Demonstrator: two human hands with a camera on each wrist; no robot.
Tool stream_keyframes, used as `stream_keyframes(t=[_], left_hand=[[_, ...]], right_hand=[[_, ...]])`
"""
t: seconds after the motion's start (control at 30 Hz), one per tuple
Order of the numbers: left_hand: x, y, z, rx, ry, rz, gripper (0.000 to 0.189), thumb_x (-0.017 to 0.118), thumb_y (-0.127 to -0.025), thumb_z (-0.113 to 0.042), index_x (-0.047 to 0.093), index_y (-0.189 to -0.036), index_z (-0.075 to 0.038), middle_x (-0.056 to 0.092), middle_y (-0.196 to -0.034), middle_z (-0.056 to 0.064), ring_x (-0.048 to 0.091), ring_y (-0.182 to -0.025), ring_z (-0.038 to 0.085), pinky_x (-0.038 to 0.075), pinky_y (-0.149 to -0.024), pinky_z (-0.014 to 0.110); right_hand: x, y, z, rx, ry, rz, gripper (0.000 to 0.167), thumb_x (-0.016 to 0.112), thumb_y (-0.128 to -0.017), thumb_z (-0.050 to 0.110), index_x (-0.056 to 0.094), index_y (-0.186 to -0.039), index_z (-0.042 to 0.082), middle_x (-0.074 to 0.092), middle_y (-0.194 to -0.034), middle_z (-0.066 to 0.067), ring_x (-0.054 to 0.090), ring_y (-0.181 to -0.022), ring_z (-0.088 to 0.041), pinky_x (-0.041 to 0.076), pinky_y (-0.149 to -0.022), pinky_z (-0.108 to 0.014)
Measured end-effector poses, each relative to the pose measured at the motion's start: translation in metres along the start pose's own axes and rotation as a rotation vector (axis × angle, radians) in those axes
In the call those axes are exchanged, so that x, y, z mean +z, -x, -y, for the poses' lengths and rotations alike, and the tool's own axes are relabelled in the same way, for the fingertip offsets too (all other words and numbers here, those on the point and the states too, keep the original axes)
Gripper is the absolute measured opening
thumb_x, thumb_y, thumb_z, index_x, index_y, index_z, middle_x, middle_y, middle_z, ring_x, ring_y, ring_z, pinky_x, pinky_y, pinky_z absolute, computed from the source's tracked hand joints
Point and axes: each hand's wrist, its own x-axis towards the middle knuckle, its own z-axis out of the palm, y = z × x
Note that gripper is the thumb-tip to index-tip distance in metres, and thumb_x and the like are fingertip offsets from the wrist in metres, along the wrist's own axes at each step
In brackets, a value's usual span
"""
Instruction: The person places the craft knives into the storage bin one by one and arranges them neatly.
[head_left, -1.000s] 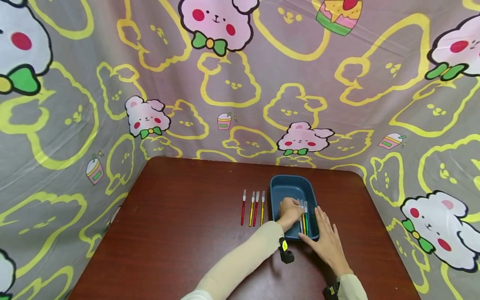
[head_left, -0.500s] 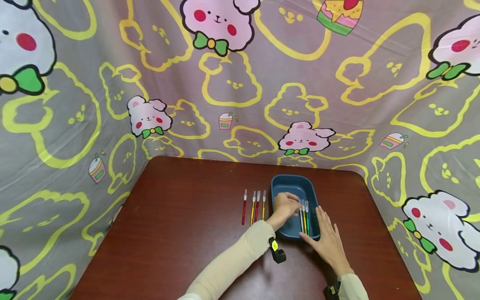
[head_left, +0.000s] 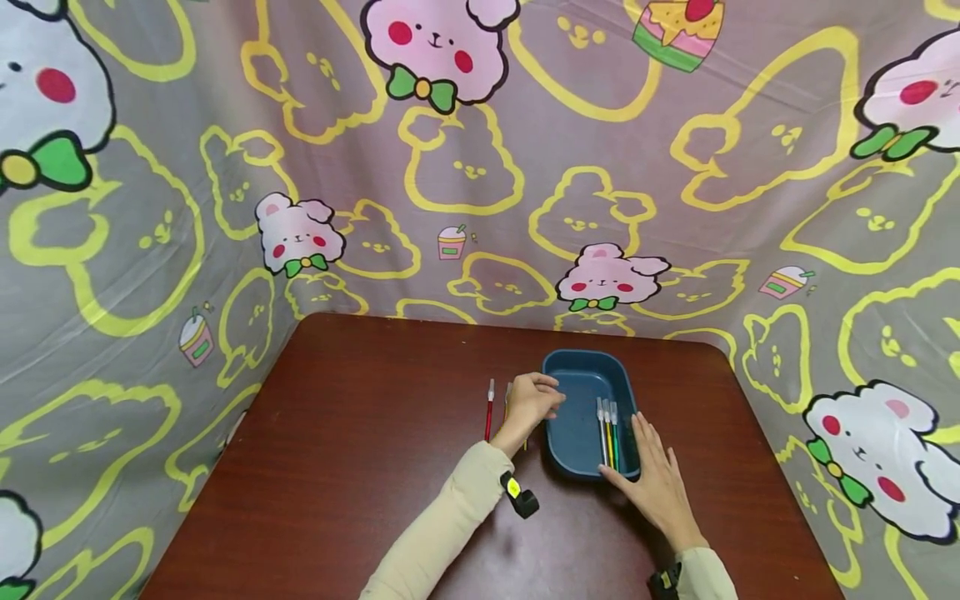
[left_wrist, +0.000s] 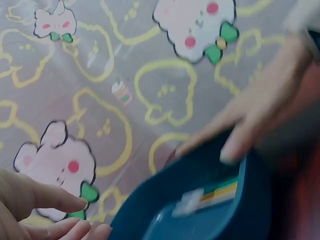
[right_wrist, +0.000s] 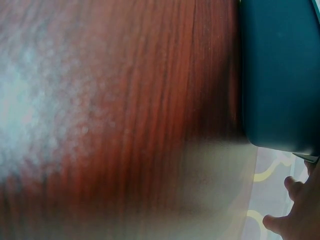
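Note:
Inside a blue tray (head_left: 555,446), three slim capped craft knives lie side by side along the right wall: a silver one (head_left: 602,437), a yellow one (head_left: 609,442) and a green one (head_left: 615,437). My left hand (head_left: 531,404), fingers loosely bent and holding nothing, hovers by the tray's left rim. It covers most of the craft knives on the table there; a red craft knife (head_left: 490,410) shows to its left. My right hand (head_left: 662,479) rests against the tray's right side, fingers straight, thumb at the near right corner. The left wrist view shows that thumb on the rim.
The brown tabletop (head_left: 360,433) stretches to the left of the tray and in front of it. A patterned curtain (head_left: 480,125) hangs around the back and sides. In the right wrist view, the tray's outer wall (right_wrist: 282,75) fills the upper right.
My left hand has let go of the silver craft knife in the tray and moved left, out over the rim and the knives on the table. My right hand has stayed put.

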Motion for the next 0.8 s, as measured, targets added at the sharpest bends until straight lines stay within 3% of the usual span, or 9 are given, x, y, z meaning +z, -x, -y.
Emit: stream_keyframes(t=[0.27, 0.33, 0.5, 0.57, 0.7, 0.8], left_hand=[[-0.034, -0.012, 0.012, -0.001, -0.01, -0.04, 0.025, 0.078, -0.084, 0.007, 0.074, -0.109, 0.011, 0.076, -0.079, 0.011, 0.077, -0.076, 0.038, 0.062, -0.058, 0.031], [-0.04, -0.014, 0.014, -0.003, -0.017, -0.051, 0.025, 0.078, -0.084, 0.007, 0.075, -0.108, 0.011, 0.076, -0.08, 0.012, 0.077, -0.073, 0.035, 0.062, -0.057, 0.031], [-0.053, -0.017, 0.022, 0.017, -0.107, -0.108, 0.021, 0.079, -0.082, 0.004, 0.077, -0.102, 0.006, 0.077, -0.079, 0.01, 0.066, -0.053, 0.012, 0.059, -0.054, 0.029], [-0.058, -0.017, 0.027, 0.013, -0.136, -0.126, 0.022, 0.079, -0.081, 0.004, 0.077, -0.103, 0.006, 0.077, -0.079, 0.01, 0.067, -0.053, 0.015, 0.061, -0.057, 0.032], [-0.066, -0.016, 0.037, 0.019, -0.234, -0.173, 0.023, 0.079, -0.078, 0.003, 0.079, -0.102, 0.005, 0.078, -0.079, 0.009, 0.076, -0.071, 0.029, 0.063, -0.071, 0.038], [-0.071, -0.017, 0.046, 0.0, -0.352, -0.229, 0.024, 0.082, -0.077, -0.003, 0.081, -0.101, -0.001, 0.079, -0.082, 0.005, 0.077, -0.086, 0.028, 0.059, -0.081, 0.039]], right_hand=[[-0.001, 0.0, 0.001, 0.005, -0.008, 0.005, 0.114, 0.079, -0.088, 0.058, 0.017, -0.17, 0.009, 0.022, -0.173, -0.021, 0.023, -0.155, -0.05, 0.017, -0.116, -0.078], [-0.001, 0.0, 0.001, 0.008, -0.008, 0.01, 0.114, 0.078, -0.088, 0.059, 0.016, -0.17, 0.009, 0.022, -0.173, -0.021, 0.022, -0.156, -0.049, 0.016, -0.117, -0.078], [-0.001, -0.001, 0.001, 0.008, -0.011, 0.01, 0.114, 0.078, -0.088, 0.058, 0.016, -0.17, 0.01, 0.021, -0.173, -0.02, 0.021, -0.156, -0.049, 0.015, -0.117, -0.078], [-0.001, -0.001, 0.0, 0.006, -0.01, 0.006, 0.114, 0.079, -0.088, 0.058, 0.017, -0.17, 0.009, 0.022, -0.173, -0.02, 0.022, -0.155, -0.049, 0.016, -0.116, -0.078], [0.0, -0.001, 0.0, 0.006, -0.005, 0.005, 0.113, 0.079, -0.087, 0.058, 0.019, -0.169, 0.008, 0.022, -0.173, -0.019, 0.023, -0.155, -0.049, 0.017, -0.116, -0.078], [0.001, 0.0, 0.0, 0.006, -0.007, 0.005, 0.113, 0.079, -0.088, 0.058, 0.019, -0.169, 0.008, 0.022, -0.174, -0.019, 0.023, -0.155, -0.049, 0.017, -0.116, -0.078]])
